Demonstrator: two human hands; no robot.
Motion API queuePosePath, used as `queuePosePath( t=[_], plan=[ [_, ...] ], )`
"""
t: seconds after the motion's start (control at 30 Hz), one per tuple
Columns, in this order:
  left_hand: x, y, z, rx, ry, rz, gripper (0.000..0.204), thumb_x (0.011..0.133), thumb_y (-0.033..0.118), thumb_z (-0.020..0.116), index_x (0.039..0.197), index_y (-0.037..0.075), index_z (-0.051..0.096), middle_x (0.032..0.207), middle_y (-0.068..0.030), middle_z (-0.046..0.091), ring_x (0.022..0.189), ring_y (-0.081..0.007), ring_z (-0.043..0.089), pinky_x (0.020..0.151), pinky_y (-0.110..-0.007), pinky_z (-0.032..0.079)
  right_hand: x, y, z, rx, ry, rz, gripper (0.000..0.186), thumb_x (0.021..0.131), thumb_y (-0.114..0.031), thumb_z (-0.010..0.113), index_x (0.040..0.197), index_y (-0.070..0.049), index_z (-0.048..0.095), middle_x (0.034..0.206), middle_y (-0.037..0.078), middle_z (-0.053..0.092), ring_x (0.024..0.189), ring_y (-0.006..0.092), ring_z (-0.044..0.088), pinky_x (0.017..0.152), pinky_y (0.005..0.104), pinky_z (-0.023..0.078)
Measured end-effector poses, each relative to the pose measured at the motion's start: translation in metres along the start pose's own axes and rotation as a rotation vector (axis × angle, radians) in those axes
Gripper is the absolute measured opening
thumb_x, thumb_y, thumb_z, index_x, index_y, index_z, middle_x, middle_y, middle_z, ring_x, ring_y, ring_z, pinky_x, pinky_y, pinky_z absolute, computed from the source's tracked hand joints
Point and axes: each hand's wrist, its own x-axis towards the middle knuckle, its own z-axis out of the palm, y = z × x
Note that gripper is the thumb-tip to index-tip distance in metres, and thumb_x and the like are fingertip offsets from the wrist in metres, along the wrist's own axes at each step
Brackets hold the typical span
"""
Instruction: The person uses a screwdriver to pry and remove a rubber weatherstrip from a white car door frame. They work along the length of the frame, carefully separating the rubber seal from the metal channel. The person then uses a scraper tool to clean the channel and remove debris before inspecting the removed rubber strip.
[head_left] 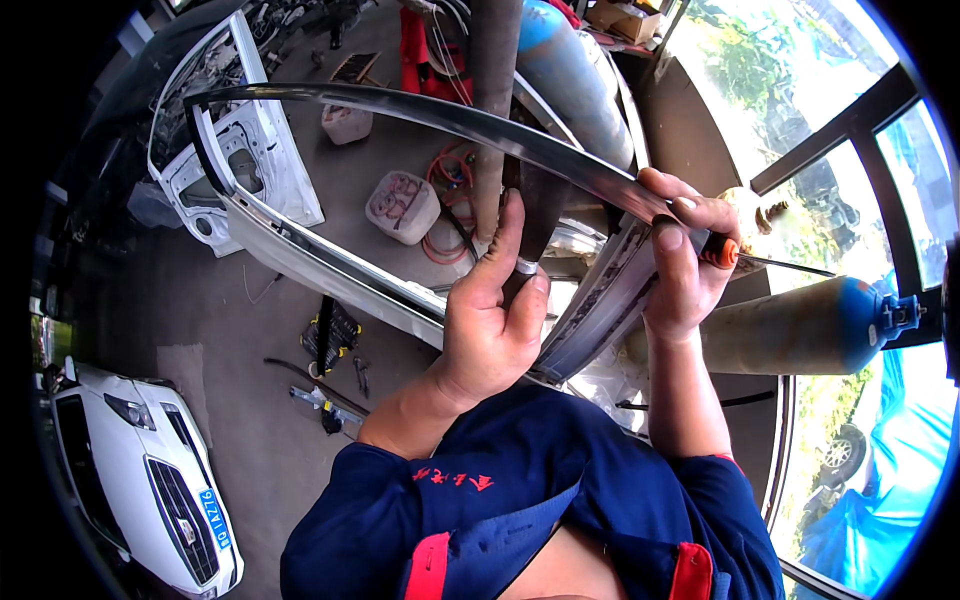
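Observation:
A white car door (290,235) stands in front of me, its window frame (430,118) arching across the view with a glossy dark trim strip along it. My left hand (492,315) is closed round the lower part of the dark pillar trim (541,205), with the index finger stretched up along it and the thumb on its near side. At the frame's right corner my right hand (690,250) pinches the strip's end between thumb and fingers. In that same hand sits a screwdriver (722,250) with an orange and black handle, its thin shaft pointing right. The palms hide part of both grips.
Another stripped white door (272,165) leans at the back left. A white car (170,480) stands at lower left. Gas cylinders (800,325) lie right and stand behind. A metal post (494,110), a white tub (403,205), red hoses (450,180) and tools (335,335) are around the door.

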Motion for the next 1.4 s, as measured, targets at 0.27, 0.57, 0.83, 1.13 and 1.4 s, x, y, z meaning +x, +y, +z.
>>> queuePosePath(
  t=[0.27,0.57,0.83,1.13,1.4],
  plan=[
    [-0.005,0.003,0.000,0.001,0.021,-0.019,0.068,0.094,-0.009,0.052,0.157,0.002,0.030,0.098,0.0000,0.060,0.075,-0.0019,0.049,0.070,-0.017,0.045,-0.008,0.003,-0.001,0.097,-0.023,0.042,0.026,0.092,0.000,0.067,0.116,0.000,0.056,0.127,0.030,0.063,0.124,0.0327,0.061,0.106,0.0456,0.048],
    [0.009,0.007,-0.017,0.120,0.004,-0.028,0.065,0.091,-0.009,0.055,0.154,-0.001,0.037,0.141,-0.0115,0.058,0.092,-0.0025,0.053,0.078,-0.017,0.046,-0.007,0.002,-0.005,0.052,-0.009,0.072,0.039,0.080,0.012,0.053,0.118,0.001,0.056,0.130,0.030,0.061,0.130,0.0362,0.057,0.112,0.0504,0.042],
    [-0.001,-0.006,0.030,-0.051,0.112,0.053,0.069,0.095,-0.007,0.049,0.159,0.000,0.023,0.073,0.0062,0.049,0.062,-0.0011,0.044,0.059,-0.016,0.040,-0.011,0.001,-0.008,0.000,-0.006,0.083,0.038,0.084,0.006,0.060,0.120,-0.003,0.055,0.131,0.030,0.061,0.130,0.0366,0.057,0.111,0.0502,0.044],
    [-0.004,0.018,0.065,-0.202,0.158,0.013,0.070,0.099,-0.002,0.035,0.162,0.005,0.004,0.063,-0.0037,0.050,0.041,-0.0074,0.042,0.038,-0.022,0.039,-0.007,0.000,-0.005,-0.008,-0.043,0.097,0.043,0.079,0.008,0.058,0.121,-0.001,0.055,0.132,0.030,0.060,0.133,0.0387,0.054,0.113,0.0513,0.039],
    [-0.005,0.014,0.026,0.103,0.172,-0.014,0.070,0.093,-0.010,0.049,0.159,0.004,0.028,0.109,-0.0046,0.063,0.069,-0.0018,0.050,0.061,-0.019,0.046,-0.009,0.002,-0.005,-0.017,-0.027,0.082,0.040,0.080,0.007,0.057,0.119,0.001,0.059,0.129,0.028,0.063,0.129,0.0354,0.058,0.112,0.0475,0.041]
  ],
)
